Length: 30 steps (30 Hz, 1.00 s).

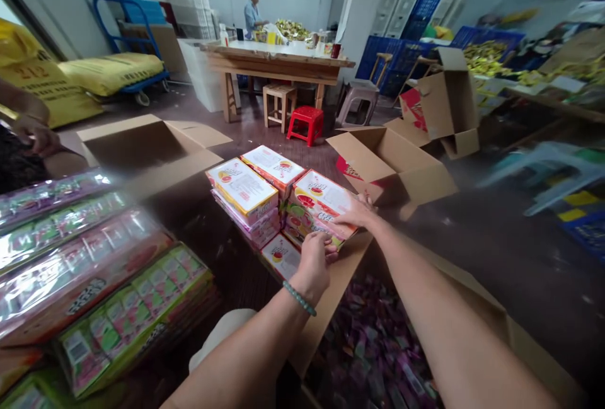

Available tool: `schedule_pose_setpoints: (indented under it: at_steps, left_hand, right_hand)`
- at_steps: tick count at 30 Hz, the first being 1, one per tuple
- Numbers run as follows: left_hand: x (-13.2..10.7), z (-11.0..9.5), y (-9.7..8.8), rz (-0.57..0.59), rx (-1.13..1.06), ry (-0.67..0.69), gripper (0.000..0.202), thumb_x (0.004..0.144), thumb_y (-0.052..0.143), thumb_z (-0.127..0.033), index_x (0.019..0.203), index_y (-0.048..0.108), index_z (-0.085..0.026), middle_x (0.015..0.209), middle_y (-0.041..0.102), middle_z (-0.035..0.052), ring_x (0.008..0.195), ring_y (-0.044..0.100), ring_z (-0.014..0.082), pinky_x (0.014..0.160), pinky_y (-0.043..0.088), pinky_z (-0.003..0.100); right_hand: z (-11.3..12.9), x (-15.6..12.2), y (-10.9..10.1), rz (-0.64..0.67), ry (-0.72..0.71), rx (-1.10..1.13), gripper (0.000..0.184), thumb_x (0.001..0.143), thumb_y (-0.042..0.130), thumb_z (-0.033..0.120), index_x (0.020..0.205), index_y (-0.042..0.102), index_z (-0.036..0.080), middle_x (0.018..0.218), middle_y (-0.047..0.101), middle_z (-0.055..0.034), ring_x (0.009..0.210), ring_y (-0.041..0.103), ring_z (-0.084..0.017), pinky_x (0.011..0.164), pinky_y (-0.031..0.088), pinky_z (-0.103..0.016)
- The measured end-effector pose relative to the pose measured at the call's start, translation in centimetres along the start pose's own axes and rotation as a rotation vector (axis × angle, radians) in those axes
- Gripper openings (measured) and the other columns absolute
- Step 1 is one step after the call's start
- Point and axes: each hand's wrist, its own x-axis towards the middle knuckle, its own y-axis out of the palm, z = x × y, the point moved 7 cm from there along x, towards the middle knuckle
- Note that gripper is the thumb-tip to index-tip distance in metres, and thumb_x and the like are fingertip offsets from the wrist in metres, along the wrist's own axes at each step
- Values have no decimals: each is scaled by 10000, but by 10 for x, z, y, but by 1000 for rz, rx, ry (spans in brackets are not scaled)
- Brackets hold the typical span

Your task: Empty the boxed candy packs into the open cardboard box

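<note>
Printed box stack (pixel 314 198), held at right end.
Right hand (pixel 360 212) clamped on that end; left hand (pixel 317 261) half-curled at near lower side, cannot tell if gripping; white-topped boxes (pixel 243 185) just left.

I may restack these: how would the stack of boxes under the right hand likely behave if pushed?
The stack of boxes probably keeps its shape, as its edges look straight. Its layers might slide apart, since no strap shows around them. Pushed left, it would likely bump the neighbouring pile.
</note>
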Motion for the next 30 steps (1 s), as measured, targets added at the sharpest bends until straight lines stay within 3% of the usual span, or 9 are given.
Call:
schedule_pose_setpoints:
  at_steps: [3,7,9,12,14,16,19,24,30]
  left_hand:
    - [1,-3,-2,-26,0,5,106,866,601,-85,845,545,-172,710,546,-36,505,499,55,536,411,199]
    - [-5,-8,-2,-11,37,87,286,819,772,-194,1034,584,-194,901,652,4,676,594,82,615,435,198]
    - [-13,-4,11,160,64,114,591,746,864,-271,1251,559,-225,1077,704,46,875,676,145,719,491,221]
    - [-41,22,45,596,119,51,906,664,898,-253,1457,459,-263,1137,747,71,977,718,243,828,541,310]
    - [-63,43,62,827,133,13,914,638,873,-198,1462,483,-247,1097,772,75,928,737,269,848,556,357]
    - [-80,67,70,948,151,-75,816,629,830,-182,1399,559,-187,1022,792,91,842,746,272,828,564,374]
    - [-99,109,69,1044,285,-357,686,629,758,-225,1290,641,-81,895,802,140,735,750,296,780,567,397]
    - [-110,155,53,1059,437,-741,623,674,718,-353,1210,695,-36,860,808,154,725,764,297,756,570,364]
    - [-100,167,63,965,354,-770,574,705,694,-441,1148,732,-78,909,816,134,866,772,339,830,569,405]
  right_hand:
    - [-15,-22,-7,-75,42,254,988,624,856,520,1502,486,262,1369,597,-152,1369,453,-400,1151,332,-530]
    - [-41,-96,-3,3,143,1052,856,593,815,457,1379,584,208,1242,694,-125,1191,629,-360,1035,496,-473]
    - [-45,-149,6,165,155,1395,734,632,789,479,1290,636,194,1163,732,-126,1111,681,-353,956,553,-461]
    - [-54,-234,15,292,183,1616,590,704,784,523,1182,694,188,1089,759,-128,1098,691,-363,924,570,-478]
    - [-67,-278,15,222,185,1661,564,727,827,519,1184,700,213,1113,758,-107,1094,690,-342,926,565,-459]
    - [-84,-308,13,110,183,1726,610,740,857,579,1233,684,263,1166,747,-69,1065,692,-295,892,564,-400]
    - [-114,-332,17,-71,233,1876,642,714,860,683,1202,690,302,1127,753,-27,967,691,-242,800,551,-331]
    - [-142,-340,55,-144,340,2065,660,533,986,536,1051,735,214,1096,768,-74,1082,679,-326,936,544,-415]
    - [-154,-327,66,-82,380,2099,603,611,946,505,1059,732,161,1014,782,-121,957,743,-339,846,603,-438]
